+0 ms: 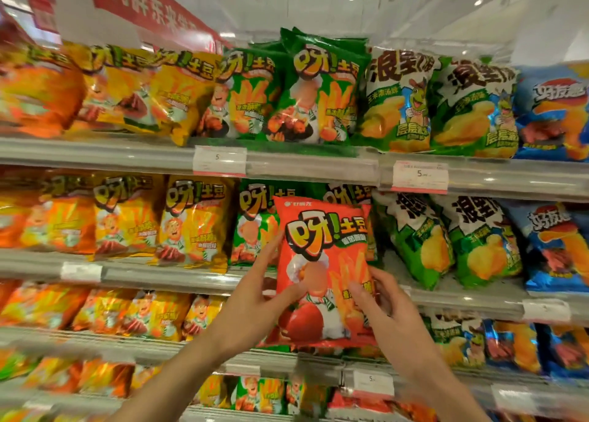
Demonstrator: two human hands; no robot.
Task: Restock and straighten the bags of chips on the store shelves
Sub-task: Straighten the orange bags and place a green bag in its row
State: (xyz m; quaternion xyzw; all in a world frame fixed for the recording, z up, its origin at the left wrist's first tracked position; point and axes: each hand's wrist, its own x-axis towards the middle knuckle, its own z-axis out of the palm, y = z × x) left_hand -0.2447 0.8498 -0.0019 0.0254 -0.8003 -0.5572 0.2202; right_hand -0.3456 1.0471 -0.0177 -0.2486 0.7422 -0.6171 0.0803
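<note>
I hold a red bag of potato sticks [322,249] upright in front of the second shelf, with a tomato printed at its bottom. My left hand [258,297] grips its left edge, thumb across the front. My right hand [379,307] grips its right lower edge. The red bag covers part of the green bags [255,224] standing behind it on that shelf. A dark gap shows just right of the bag, beside the green-and-white puff bags [414,236].
Shelves hold rows of chip bags: orange and yellow bags [191,220] to the left, green bags [318,93] on the top shelf, blue bags [554,246] at the right. Price tags [419,176] sit on the shelf rails [306,169]. A red sign [153,4] hangs above.
</note>
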